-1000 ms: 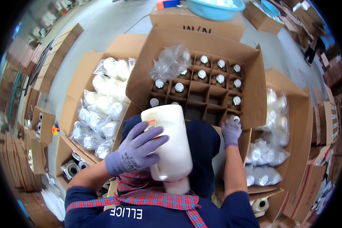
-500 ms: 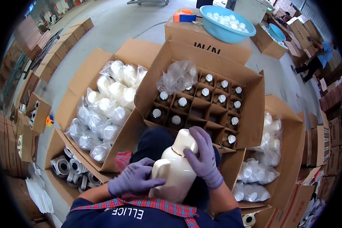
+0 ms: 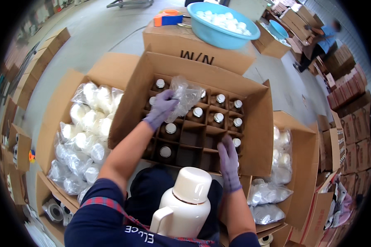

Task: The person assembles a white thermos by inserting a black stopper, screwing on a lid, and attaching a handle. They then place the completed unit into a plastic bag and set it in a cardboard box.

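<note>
A cream vacuum jug with a rounded cap and a side handle stands between my legs, with neither hand on it. My left hand, in a purple glove, is closed on a crumpled clear plastic bag over the divided carton. Silver-capped bottles fill many of its cardboard cells. Over the carton's near right part is my right hand, also gloved and slightly blurred, its fingers stretched out beside a silver-capped bottle. Nothing shows in it.
To the left, an open box holds bagged white parts; another box of bagged parts stands at the right. Beyond the carton, a blue basin of small white pieces rests on a box beside a tape dispenser. A person works farther off.
Both hands have let go of the jug, which now stands in my lap. My left hand has reached forward and taken hold of the plastic bag; the right has moved over the carton's edge.
</note>
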`<action>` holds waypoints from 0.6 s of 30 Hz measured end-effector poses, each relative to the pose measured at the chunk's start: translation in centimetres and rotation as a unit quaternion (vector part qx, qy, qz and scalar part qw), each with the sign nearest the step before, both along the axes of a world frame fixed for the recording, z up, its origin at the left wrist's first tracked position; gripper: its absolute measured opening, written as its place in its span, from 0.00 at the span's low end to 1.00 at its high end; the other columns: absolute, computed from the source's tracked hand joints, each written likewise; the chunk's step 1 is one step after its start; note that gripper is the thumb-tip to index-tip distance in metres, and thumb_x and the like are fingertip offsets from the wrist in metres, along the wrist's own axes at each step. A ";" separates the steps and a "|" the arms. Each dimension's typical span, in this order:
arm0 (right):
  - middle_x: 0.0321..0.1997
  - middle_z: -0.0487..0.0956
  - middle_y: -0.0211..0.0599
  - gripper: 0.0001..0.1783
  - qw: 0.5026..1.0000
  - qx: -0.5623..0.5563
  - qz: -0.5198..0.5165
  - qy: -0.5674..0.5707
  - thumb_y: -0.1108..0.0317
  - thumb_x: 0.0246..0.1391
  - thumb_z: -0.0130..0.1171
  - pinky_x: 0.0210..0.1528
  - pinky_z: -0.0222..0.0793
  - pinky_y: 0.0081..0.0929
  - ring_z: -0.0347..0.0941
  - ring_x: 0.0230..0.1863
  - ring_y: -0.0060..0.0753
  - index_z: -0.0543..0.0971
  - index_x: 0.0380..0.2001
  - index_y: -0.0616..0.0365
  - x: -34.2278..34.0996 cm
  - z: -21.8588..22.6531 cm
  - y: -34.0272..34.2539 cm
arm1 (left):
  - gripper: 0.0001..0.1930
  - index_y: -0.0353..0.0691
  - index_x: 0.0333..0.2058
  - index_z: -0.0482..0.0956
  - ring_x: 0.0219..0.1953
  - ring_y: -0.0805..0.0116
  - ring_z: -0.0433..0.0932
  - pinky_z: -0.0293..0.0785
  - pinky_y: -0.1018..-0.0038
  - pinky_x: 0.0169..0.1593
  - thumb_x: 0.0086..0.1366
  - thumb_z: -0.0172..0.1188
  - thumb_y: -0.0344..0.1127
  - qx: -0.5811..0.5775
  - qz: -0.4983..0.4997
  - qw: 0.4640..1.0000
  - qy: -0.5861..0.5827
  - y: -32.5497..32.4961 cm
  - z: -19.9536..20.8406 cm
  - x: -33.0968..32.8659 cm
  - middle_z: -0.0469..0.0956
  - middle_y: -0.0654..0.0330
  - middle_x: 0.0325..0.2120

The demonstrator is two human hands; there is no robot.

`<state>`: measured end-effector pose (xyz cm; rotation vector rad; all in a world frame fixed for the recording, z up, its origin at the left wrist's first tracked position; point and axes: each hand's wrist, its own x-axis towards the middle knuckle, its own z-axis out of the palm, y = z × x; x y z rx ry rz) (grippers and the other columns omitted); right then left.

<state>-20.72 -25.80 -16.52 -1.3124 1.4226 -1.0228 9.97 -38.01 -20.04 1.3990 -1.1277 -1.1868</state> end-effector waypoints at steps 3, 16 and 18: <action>0.74 0.59 0.48 0.41 0.971 0.163 -0.054 -0.169 0.39 0.68 0.45 0.70 0.57 0.39 0.63 0.69 0.42 0.56 0.73 0.55 1.3 3.4 -4.9 | 0.13 0.33 0.44 0.79 0.41 0.76 0.77 0.75 0.76 0.45 0.60 0.63 0.28 -0.104 -0.065 0.984 0.130 8.0 8.5 0.9 0.81 0.63 0.37; 0.44 0.81 0.35 0.17 0.950 -0.279 0.142 0.017 0.72 0.57 0.62 0.44 0.73 0.25 0.76 0.41 0.22 0.78 0.50 0.62 9.1 11.3 1.9 | 0.40 0.34 0.63 0.59 0.48 0.67 0.77 0.75 0.70 0.52 0.53 0.70 0.26 0.005 -0.081 0.995 0.065 20.5 20.3 -5.7 0.76 0.56 0.47; 0.42 0.80 0.35 0.16 0.960 -0.274 0.055 -0.016 0.70 0.57 0.64 0.44 0.74 0.27 0.78 0.41 0.29 0.78 0.48 0.60 8.8 11.7 3.1 | 0.31 0.31 0.61 0.63 0.41 0.71 0.77 0.75 0.75 0.44 0.58 0.62 0.21 -0.105 0.033 0.955 0.276 18.2 15.9 -4.0 0.77 0.61 0.40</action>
